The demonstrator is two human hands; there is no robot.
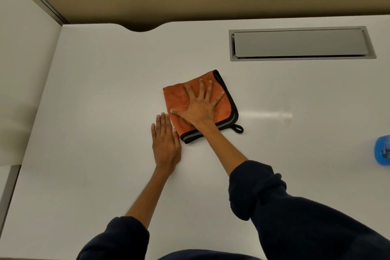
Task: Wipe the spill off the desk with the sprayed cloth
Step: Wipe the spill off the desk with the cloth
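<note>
cloth: folded, laid flat mid-counter | right hand: fingers spread, pressed flat on cloth, likely for even wiping pressure | left hand: flat, fingers together, rested on counter just beside cloth, seemingly for bracing

White desk; orange cloth mid-top; blue bottle at rt edge; grey hatch inset far rt.

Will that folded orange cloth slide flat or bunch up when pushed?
Likely floppy: the folded orange microfibre cloth lies limp, so it may bunch. The right hand pressing flat should keep it sliding on the smooth white desk.
</note>
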